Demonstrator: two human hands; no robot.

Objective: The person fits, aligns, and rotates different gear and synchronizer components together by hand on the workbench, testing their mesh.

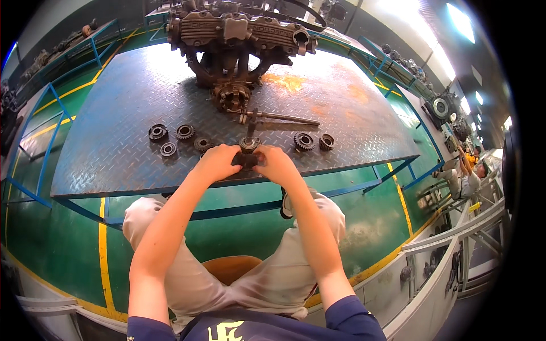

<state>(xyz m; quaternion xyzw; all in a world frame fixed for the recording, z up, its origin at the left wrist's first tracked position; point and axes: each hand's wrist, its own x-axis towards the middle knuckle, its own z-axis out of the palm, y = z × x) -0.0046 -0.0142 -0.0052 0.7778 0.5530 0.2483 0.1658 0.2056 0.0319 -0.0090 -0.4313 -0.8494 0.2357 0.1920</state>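
Shaft assembly (pixel 248 144), dark and metallic, stands upright at the near edge of the table, between our two hands. Our left hand (pixel 219 162) has its fingers and thumb clamped on its left side, around the dark lower part; our right hand (pixel 276 164) grips the same part from the right. We cannot tell how far the fingertips reach behind it. A pale ring shows just above our grip, and a narrow stem rises from it toward a long rod (pixel 287 119) lying on its side; whether the two touch, we cannot tell.

Just beyond our left hand lies a small gear (pixel 202 145), with three ring-shaped parts (pixel 185 132) grouped farther left. To the right of our right hand, two toothed gears (pixel 303 141) sit close to each other. All rest on the table (pixel 114 122), a blue-framed bench topped with worn, raised-pattern metal plate.

Farther back, well apart from our hands, a large brown engine (pixel 239 34) stands over the far part of the table. Around us, the green floor (pixel 364 213) carries yellow lines, and at the far right we see another person (pixel 469 181) near a side bench.
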